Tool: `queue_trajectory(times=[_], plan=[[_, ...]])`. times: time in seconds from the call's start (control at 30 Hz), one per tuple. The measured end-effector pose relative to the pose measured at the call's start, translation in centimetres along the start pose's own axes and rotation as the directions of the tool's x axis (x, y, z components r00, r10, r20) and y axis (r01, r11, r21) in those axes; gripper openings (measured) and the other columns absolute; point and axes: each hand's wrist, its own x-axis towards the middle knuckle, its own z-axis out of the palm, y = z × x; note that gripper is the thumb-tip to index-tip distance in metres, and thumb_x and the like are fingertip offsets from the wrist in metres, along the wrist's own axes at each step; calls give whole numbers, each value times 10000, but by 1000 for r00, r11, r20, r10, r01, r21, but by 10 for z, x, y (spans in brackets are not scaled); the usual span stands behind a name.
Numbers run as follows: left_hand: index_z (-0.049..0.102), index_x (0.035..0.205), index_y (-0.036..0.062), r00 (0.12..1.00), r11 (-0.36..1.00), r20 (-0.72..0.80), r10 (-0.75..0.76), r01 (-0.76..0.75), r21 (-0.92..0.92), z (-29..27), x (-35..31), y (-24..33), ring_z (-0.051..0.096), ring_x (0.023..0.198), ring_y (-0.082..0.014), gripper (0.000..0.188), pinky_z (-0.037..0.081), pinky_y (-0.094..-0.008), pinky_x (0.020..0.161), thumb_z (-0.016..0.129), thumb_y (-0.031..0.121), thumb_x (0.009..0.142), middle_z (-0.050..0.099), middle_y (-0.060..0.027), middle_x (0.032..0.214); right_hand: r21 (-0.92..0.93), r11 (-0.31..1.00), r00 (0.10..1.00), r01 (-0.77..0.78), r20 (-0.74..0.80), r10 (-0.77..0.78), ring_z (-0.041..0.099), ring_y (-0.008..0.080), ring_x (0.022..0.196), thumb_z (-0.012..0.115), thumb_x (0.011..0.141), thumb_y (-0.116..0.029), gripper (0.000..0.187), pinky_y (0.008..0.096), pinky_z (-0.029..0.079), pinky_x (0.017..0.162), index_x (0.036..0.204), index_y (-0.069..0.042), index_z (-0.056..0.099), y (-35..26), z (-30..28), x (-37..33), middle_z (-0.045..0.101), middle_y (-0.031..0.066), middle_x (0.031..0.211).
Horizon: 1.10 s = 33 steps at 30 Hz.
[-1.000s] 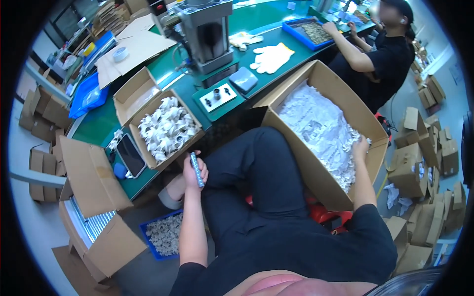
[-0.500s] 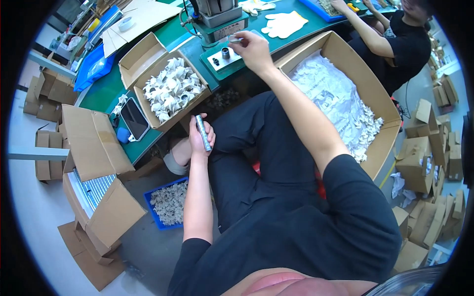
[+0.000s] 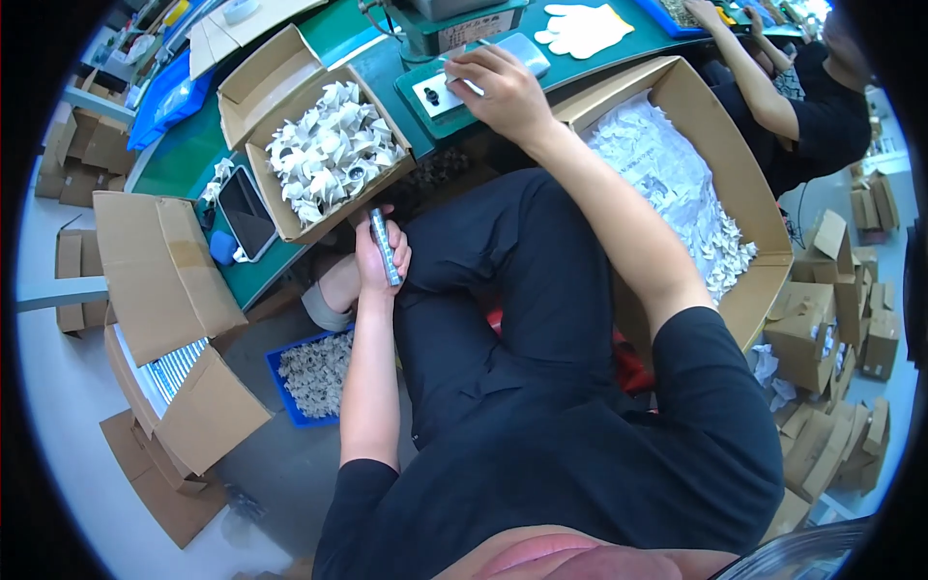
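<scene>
My left hand (image 3: 371,263) is closed round a slim, silvery cylinder (image 3: 385,247), which looks like a stack of metal rings, held above my knee. At the bench press, my right hand (image 3: 505,92) has its fingers pinched over a flat metal fixture plate (image 3: 432,95) that carries a dark peg. A thin bit of something shows at its fingertips, too small to name. Close to the left hand stands a cardboard box (image 3: 391,184) heaped with white, pointed-blade parts (image 3: 333,145). The fixture's far side is partly hidden by my fingers.
The press base (image 3: 464,34) stands behind the fixture on the green bench. A large paper-lined box (image 3: 764,193) holds more white parts on my right. A phone (image 3: 247,215), white gloves (image 3: 583,31) and a blue floor tray (image 3: 307,420) lie around. A co-worker (image 3: 822,106) sits at far right.
My view has shifted slightly. The right hand stays at the fixture, its fingers now lower and over the spot where a dark cylinder stood in sight. The left hand still grips its cylinder.
</scene>
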Motion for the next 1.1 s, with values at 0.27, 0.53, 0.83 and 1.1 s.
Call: queue_trajectory(times=[0.27, 0.53, 0.83, 1.1], plan=[[531, 1182, 47, 998, 996, 31, -52, 50, 69, 15, 27, -6, 396, 390, -131, 485, 338, -252, 303, 350, 488, 1089, 443, -31, 629, -251, 899, 887, 358, 391, -244, 632, 323, 1135, 775, 839, -263, 326, 352, 542, 910, 1133, -134, 716, 13, -11, 6, 634, 172, 1312], [536, 1198, 45, 999, 995, -26, -33, 35, 92, 10, 10, -5, 398, 394, -132, 469, 343, -251, 301, 345, 460, 1092, 443, -27, 627, 180, 984, 999, 14, -46, -5, 702, 253, 894, 624, 937, -211, 207, 385, 566, 813, 976, -47, 744, 18, -40, 29, 734, 151, 987], [545, 1218, 54, 992, 996, -119, 48, -38, 85, -8, -6, -1, 413, 378, -149, 474, 349, -269, 275, 326, 452, 1085, 467, -22, 626, -54, 730, 690, -681, 284, 665, 692, 389, 938, 666, 775, -204, 180, 467, 558, 813, 802, -44, 744, 63, 53, 31, 723, 202, 959], [546, 1210, 53, 997, 997, -77, 31, -26, 74, -3, 3, -5, 416, 379, -160, 470, 361, -274, 280, 306, 438, 1086, 475, -26, 636, 697, 402, 770, -594, 347, 536, 685, 326, 975, 743, 780, -194, 231, 410, 547, 837, 957, -45, 735, 57, 8, 8, 703, 153, 1000]])
